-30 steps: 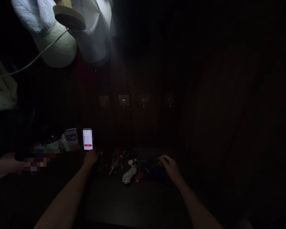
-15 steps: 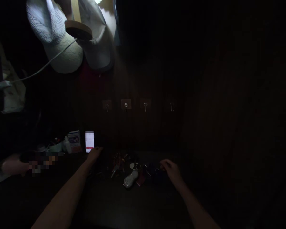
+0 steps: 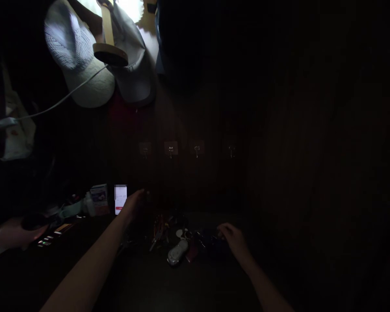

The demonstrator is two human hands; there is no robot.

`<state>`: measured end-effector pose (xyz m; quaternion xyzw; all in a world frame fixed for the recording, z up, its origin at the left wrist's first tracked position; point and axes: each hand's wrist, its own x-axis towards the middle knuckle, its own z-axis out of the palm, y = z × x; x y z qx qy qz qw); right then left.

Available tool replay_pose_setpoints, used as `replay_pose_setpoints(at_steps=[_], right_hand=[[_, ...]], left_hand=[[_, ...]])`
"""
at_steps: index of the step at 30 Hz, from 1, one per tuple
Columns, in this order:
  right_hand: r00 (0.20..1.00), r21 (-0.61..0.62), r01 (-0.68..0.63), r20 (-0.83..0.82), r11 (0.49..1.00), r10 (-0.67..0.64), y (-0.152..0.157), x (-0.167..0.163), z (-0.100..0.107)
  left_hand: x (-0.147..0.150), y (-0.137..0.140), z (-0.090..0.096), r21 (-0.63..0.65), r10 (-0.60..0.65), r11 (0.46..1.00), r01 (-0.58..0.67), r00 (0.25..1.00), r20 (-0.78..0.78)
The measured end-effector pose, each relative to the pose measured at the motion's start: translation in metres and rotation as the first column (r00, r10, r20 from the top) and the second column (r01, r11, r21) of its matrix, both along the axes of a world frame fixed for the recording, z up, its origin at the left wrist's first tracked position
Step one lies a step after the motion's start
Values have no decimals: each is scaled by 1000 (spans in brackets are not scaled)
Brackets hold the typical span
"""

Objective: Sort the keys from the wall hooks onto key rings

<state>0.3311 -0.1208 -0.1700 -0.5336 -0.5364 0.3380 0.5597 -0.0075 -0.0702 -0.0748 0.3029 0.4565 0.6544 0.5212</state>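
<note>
The scene is very dark. My left hand [image 3: 134, 205] is raised just right of a lit phone [image 3: 120, 200], fingers drawn together; what they hold, if anything, is lost in the dark. Over a dark bluish bundle [image 3: 209, 237], my right hand [image 3: 233, 236] has its thumb and fingers pinched, and I cannot make out what is in them. Between the hands lie a bunch of keys [image 3: 156, 236], a grey rounded object [image 3: 177, 253], a small pale disc [image 3: 180, 233] and a flat reddish piece [image 3: 191, 252].
Several small hooks, one a clear hook [image 3: 170, 150], line the dark wall. Caps, including a white cap [image 3: 89, 86], hang at upper left beside a wooden-based lamp [image 3: 110, 54] and its cable [image 3: 63, 89]. A box [image 3: 100, 199] and pink object [image 3: 17, 233] stand left.
My left hand has risen and shifted right, away from the phone's lower edge. My right hand stays nearly in place. The whole view has shifted slightly, with things lower in the picture.
</note>
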Motion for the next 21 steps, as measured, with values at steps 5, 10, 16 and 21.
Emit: replay_pose_setpoints(at_steps=[5, 10, 16, 21], right_hand=[[1000, 15, 0, 1, 1000, 0, 3, 1, -5], [1000, 12, 4, 16, 1000, -5, 5, 2, -9], [1000, 6, 4, 16, 1000, -4, 3, 2, -7], [1000, 8, 0, 31, 1000, -1, 3, 2, -7]], left_hand=[[13, -10, 15, 76, -132, 990, 118, 966, 221], [26, -23, 17, 126, -212, 975, 186, 944, 252], [41, -38, 11, 165, -225, 965, 206, 969, 103], [52, -45, 7, 207, -198, 960, 187, 980, 33]])
